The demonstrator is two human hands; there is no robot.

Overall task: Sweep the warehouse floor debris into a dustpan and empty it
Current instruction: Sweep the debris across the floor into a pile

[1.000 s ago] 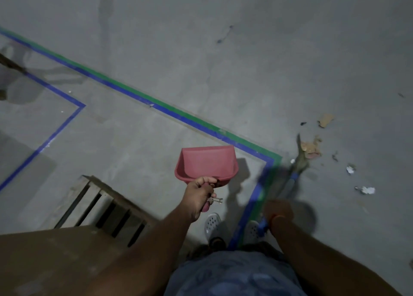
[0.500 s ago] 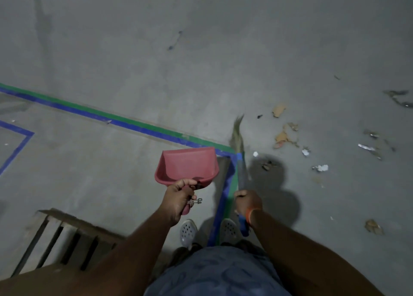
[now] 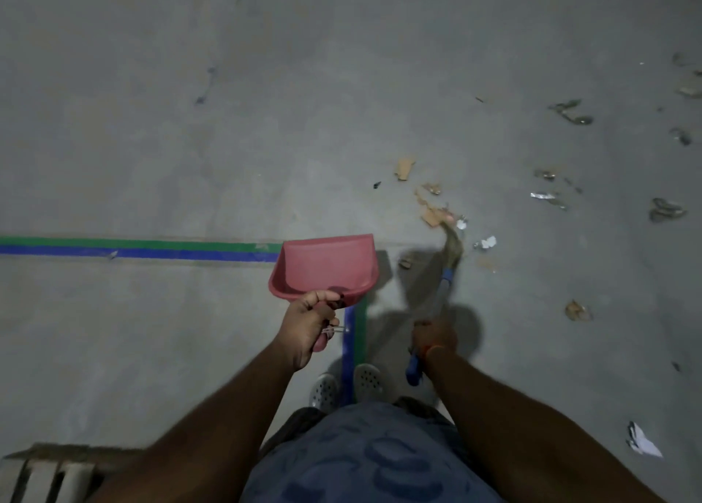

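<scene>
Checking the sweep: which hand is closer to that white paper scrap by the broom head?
Right. The right hand sits below the white paper scrap, holding the broom; the left hand, holding the dustpan, is farther left.

Dim grey concrete floor (image 3: 266,122), crossed by green and blue tape lines (image 3: 152,248), with a wooden pallet (image 3: 49,472) at lower left.

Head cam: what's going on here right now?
A person stands on a concrete floor, clearing debris. The left hand grips the handle of a red dustpan, held above the floor and apparently empty. The right hand holds a blue-handled broom, its motion-blurred bristles at the nearest cardboard scraps. More cardboard, paper and foil bits lie scattered to the right. Nothing looks collected yet.
</scene>
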